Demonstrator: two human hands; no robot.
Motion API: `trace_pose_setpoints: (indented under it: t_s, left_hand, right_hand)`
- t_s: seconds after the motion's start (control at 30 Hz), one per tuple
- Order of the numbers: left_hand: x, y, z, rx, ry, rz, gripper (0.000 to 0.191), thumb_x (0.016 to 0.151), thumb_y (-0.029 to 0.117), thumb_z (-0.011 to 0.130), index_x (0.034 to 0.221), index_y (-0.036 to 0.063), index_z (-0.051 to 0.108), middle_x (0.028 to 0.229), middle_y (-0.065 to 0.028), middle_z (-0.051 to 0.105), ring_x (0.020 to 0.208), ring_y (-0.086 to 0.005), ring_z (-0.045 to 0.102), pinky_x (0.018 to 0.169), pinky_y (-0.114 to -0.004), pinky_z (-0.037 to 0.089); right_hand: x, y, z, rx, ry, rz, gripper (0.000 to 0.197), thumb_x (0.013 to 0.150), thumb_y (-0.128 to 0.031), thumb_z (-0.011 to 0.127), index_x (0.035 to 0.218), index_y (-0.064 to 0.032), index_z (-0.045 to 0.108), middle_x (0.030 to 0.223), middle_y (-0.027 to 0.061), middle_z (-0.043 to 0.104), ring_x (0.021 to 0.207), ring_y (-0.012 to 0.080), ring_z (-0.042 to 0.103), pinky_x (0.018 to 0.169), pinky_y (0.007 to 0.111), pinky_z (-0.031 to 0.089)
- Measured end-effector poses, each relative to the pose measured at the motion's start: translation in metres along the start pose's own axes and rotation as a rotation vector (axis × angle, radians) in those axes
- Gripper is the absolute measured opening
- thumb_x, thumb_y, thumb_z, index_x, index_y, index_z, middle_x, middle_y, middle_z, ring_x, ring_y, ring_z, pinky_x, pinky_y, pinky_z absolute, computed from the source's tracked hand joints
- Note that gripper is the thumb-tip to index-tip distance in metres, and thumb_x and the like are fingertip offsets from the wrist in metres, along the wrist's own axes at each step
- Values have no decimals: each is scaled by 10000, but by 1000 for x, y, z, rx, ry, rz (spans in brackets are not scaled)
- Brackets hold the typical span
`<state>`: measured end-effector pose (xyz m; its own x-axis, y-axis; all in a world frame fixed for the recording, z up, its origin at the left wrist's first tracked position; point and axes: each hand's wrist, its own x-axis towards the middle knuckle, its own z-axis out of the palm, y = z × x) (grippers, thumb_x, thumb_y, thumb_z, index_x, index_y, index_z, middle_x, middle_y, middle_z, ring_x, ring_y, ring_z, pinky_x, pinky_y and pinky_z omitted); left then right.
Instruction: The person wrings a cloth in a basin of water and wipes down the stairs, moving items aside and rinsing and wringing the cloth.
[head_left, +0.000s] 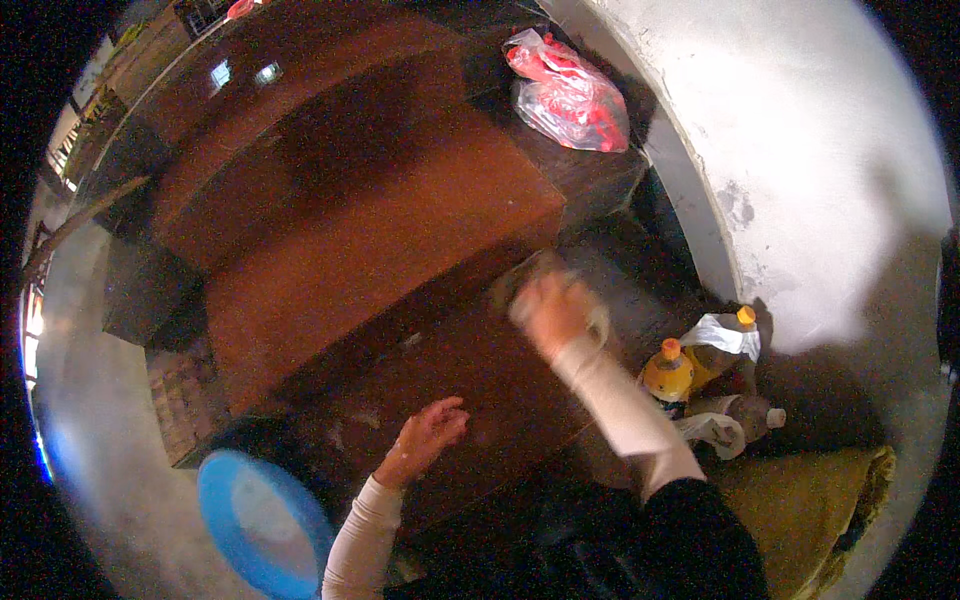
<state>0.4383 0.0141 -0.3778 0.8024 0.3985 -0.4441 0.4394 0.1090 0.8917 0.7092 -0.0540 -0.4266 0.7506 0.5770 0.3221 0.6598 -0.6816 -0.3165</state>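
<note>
Brown stair-like tiled steps (375, 202) lie before me. Over the lowest brown surface, my left hand (429, 441) is held with its fingers slightly curled and nothing visible in it. My right hand (553, 311) is blurred by motion near the right part of that surface, beside the riser; a pale, cloth-like thing seems to be at its fingers, but what it is cannot be made out. Close to my right forearm are a bottle of orange-yellow liquid (666, 373) with an orange cap and another yellowish bottle (705, 360) with white plastic around it.
A blue plastic basin (214, 499) stands at the lower left. On a higher step at the top lies a clear plastic bag with red contents (574, 105). A white wall (810, 165) bounds the right side. A lying bottle (754, 418) and a yellowish mat or sack (802, 502) are at the lower right.
</note>
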Motion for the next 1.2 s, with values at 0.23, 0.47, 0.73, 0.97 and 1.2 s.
trace_pose_setpoints:
  t_s: [0.23, 0.47, 0.73, 0.97, 1.2]
  left_hand:
    - [-3, 57, -18, 51, 176, 87, 364, 856, 146, 594, 1171, -20, 519, 958, -81, 639, 781, -130, 614, 705, -259, 498]
    - [-33, 66, -49, 404, 233, 179, 366, 833, 157, 616, 1174, 47, 541, 969, -92, 650, 830, -155, 629, 737, -278, 496]
    - [-2, 3, -17, 606, 255, 240, 465, 830, 227, 615, 1250, 79, 480, 1129, -147, 573, 992, -281, 583, 817, -364, 483]
    - [62, -25, 69, 894, 83, 568, 587, 863, 296, 554, 1349, 54, 331, 1395, -172, 316, 1281, -344, 309, 1045, -410, 288]
    - [139, 7, 105, 785, 47, 644, 623, 859, 274, 555, 1376, 67, 275, 1384, -225, 309, 1270, -373, 317, 1050, -432, 272]
  right_hand:
    - [-122, -75, -24, 324, -280, -732, 360, 817, -350, 528, 1165, -258, 517, 1209, 81, 489, 1053, 346, 469, 864, 498, 385]
    - [67, 83, -35, -209, -48, 281, 372, 880, -364, 445, 1202, -179, 438, 1182, 120, 494, 1109, 332, 463, 864, 482, 403]
    - [-22, 69, -26, -322, 149, -271, 465, 824, -390, 545, 1226, -164, 493, 1191, 120, 476, 1082, 328, 474, 858, 443, 416]
    - [-132, 22, -32, 284, 44, -348, 492, 789, -398, 585, 1224, -176, 521, 1216, 120, 499, 1105, 338, 446, 909, 479, 362]
    - [-7, 140, -46, -130, 121, 358, 609, 812, -102, 547, 1369, -221, 331, 1440, 212, 115, 1262, 435, 249, 1013, 510, 270]
